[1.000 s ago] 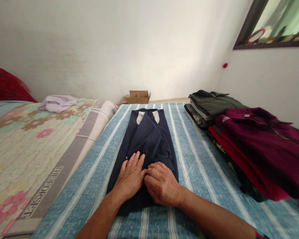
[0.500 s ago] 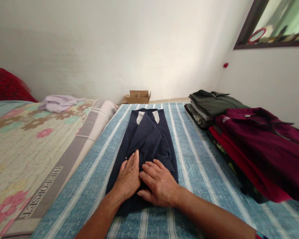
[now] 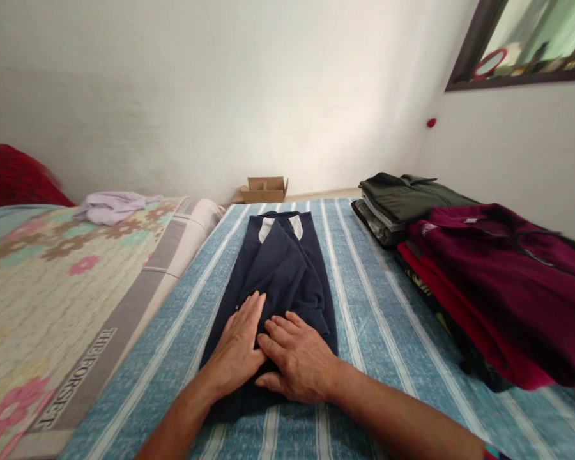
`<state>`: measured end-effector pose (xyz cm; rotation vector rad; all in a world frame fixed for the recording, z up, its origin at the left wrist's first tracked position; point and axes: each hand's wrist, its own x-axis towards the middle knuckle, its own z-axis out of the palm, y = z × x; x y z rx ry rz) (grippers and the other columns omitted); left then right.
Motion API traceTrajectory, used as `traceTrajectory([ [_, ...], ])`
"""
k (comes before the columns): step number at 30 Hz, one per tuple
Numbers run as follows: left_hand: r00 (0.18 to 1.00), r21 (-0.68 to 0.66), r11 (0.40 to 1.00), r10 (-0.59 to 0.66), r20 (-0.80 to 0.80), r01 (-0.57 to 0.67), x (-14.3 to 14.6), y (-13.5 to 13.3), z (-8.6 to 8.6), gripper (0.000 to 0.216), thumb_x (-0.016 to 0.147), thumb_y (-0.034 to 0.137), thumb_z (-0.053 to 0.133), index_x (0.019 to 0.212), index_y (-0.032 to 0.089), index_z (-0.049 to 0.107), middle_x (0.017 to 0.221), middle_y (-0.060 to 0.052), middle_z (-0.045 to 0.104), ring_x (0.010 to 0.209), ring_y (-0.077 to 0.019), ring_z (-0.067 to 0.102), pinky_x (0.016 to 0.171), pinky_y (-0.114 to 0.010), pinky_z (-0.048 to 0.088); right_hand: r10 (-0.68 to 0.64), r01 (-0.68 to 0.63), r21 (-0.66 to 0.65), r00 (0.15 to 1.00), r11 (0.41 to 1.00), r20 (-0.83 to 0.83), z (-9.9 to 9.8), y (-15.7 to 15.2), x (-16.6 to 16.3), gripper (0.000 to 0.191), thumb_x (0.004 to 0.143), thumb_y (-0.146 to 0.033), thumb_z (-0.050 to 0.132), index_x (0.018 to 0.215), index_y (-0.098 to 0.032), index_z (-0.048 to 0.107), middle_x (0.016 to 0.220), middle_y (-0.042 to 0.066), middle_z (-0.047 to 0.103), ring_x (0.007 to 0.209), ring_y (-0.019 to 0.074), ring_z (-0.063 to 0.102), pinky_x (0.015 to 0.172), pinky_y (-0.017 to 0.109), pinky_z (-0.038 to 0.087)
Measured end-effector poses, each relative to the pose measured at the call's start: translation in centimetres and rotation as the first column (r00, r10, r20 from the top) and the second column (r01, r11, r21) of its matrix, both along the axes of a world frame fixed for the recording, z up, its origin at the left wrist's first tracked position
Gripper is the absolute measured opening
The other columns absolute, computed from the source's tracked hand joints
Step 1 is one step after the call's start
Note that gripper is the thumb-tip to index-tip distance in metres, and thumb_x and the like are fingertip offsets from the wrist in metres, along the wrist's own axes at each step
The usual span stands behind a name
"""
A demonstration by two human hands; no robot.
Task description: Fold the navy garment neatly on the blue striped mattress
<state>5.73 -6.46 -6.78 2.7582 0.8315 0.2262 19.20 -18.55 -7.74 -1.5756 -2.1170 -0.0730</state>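
Observation:
A navy blue garment with two white patches near its far end, seemingly a jacket, lies folded into a long strip on the blue striped cloth. Flat on its near half rests my left hand, fingers straight and pointing away. My right hand lies palm down just beside it, fingers slightly spread, pressing on the dark fabric. Neither hand grips anything. The part of the garment under both palms is hidden.
To the right lie stacks of folded clothes, a maroon top on one and a dark green garment on another. A flowered bed cover spreads on the left, bearing a lilac cloth. A cardboard box sits by the wall.
The view has shifted slightly. Both hands remain on the navy garment, the left a little lower and farther left in the picture.

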Motion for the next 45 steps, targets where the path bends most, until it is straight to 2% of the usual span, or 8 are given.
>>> traceTrajectory([
  [5, 0.995, -0.082, 0.992, -0.1, -0.023, 0.098, -1.3, 1.4, 3.3, 0.071, 0.074, 0.026, 0.05, 0.142, 0.019, 0.031, 0.151, -0.006, 0.025, 0.136, -0.022, 0.028, 0.109, -0.036, 0.03, 0.003, -0.002, -0.011, 0.999, 1.0, 0.043, 0.3, 0.0, -0.1, 0.055, 0.087, -0.051, 0.049, 0.124, -0.011, 0.047, 0.131, 0.019, 0.049, 0.124, 0.0273, 0.041, 0.105, 0.044, 0.029],
  [8, 0.996, -0.075, 0.993, -0.088, 0.011, 0.089, -0.5, 2.5, 4.0, 0.057, 0.081, 0.031, 0.042, 0.137, 0.017, 0.041, 0.148, -0.006, 0.033, 0.134, -0.02, 0.033, 0.11, -0.035, 0.027, 0.006, -0.006, -0.003, 0.998, 1.0, 0.064, 0.2, 0.0, -0.2, 0.055, 0.086, -0.049, 0.051, 0.125, -0.009, 0.047, 0.132, 0.02, 0.048, 0.123, 0.0282, 0.042, 0.103, 0.043, 0.033],
  [13, 0.994, 0.025, 0.994, -0.109, 0.032, 0.108, 2.9, 3.7, 2.3, 0.05, 0.088, 0.029, 0.029, 0.131, 0.009, 0.046, 0.146, -0.012, 0.036, 0.136, -0.0197, 0.029, 0.111, -0.037, 0.026, 0.006, -0.006, -0.01, 0.998, 1.0, 0.058, 0.2, 0.0, -0.4, 0.054, 0.084, -0.047, 0.056, 0.121, -0.008, 0.049, 0.131, 0.021, 0.049, 0.121, 0.029, 0.043, 0.099, 0.043, 0.038],
  [16, 0.99, 0.1, 0.987, -0.123, -0.065, 0.13, 4.5, 4.1, 1.1, 0.054, 0.089, 0.033, 0.031, 0.136, 0.009, 0.039, 0.148, -0.015, 0.03, 0.138, -0.0228, 0.023, 0.11, -0.041, 0.026, 0.008, -0.007, -0.016, 0.998, 1.0, 0.054, 0.3, 0.0, -0.5, 0.054, 0.083, -0.047, 0.057, 0.121, -0.009, 0.049, 0.13, 0.021, 0.049, 0.122, 0.0302, 0.042, 0.097, 0.044, 0.039],
  [21, 0.968, 0.083, 0.993, -0.06, -0.242, 0.083, 5.4, 4.6, 0.1, 0.06, 0.09, 0.042, 0.029, 0.142, 0.012, 0.03, 0.151, -0.015, 0.021, 0.14, -0.0273, 0.015, 0.108, -0.049, 0.021, -0.025, 0.028, -0.043, 0.998, 0.999, 0.058, 0.4, -0.3, -1.0, 0.064, 0.082, -0.053, 0.056, 0.126, -0.007, 0.046, 0.133, 0.022, 0.045, 0.125, 0.0339, 0.038, 0.101, 0.048, 0.035],
  [32, 0.965, 0.023, 0.998, -0.05, -0.256, 0.058, 6.0, 4.9, 1.1, 0.066, 0.089, 0.05, 0.031, 0.142, 0.01, 0.03, 0.15, -0.018, 0.024, 0.139, -0.0279, 0.019, 0.108, -0.047, 0.022, -0.026, 0.031, -0.135, 0.999, 0.99, 0.035, 0.5, -0.8, -1.6, 0.07, 0.083, -0.057, 0.051, 0.134, -0.01, 0.039, 0.138, 0.025, 0.039, 0.131, 0.0369, 0.031, 0.106, 0.052, 0.028],
  [37, 0.984, 0.164, 0.986, 0.065, -0.167, -0.037, 8.8, 5.9, 1.9, 0.064, 0.092, 0.049, 0.027, 0.14, 0.007, 0.033, 0.149, -0.021, 0.024, 0.139, -0.0303, 0.018, 0.107, -0.049, 0.022, -0.01, 0.014, -0.156, 1.0, 0.988, 0.028, 0.5, -0.9, -1.6, 0.069, 0.085, -0.056, 0.049, 0.139, -0.017, 0.032, 0.14, 0.024, 0.036, 0.131, 0.0402, 0.03, 0.103, 0.055, 0.03],
  [45, 0.95, 0.108, 0.981, 0.187, -0.25, -0.164, 13.1, 8.6, 0.2, 0.077, 0.087, 0.066, 0.019, 0.146, 0.016, 0.023, 0.153, -0.015, 0.012, 0.141, -0.0303, 0.007, 0.11, -0.051, 0.015, 0.033, -0.037, -0.235, 0.999, 0.971, -0.019, 1.3, -1.0, -1.4, 0.065, 0.089, -0.055, 0.042, 0.142, -0.021, 0.027, 0.143, 0.023, 0.032, 0.133, 0.0397, 0.025, 0.103, 0.058, 0.027],
])
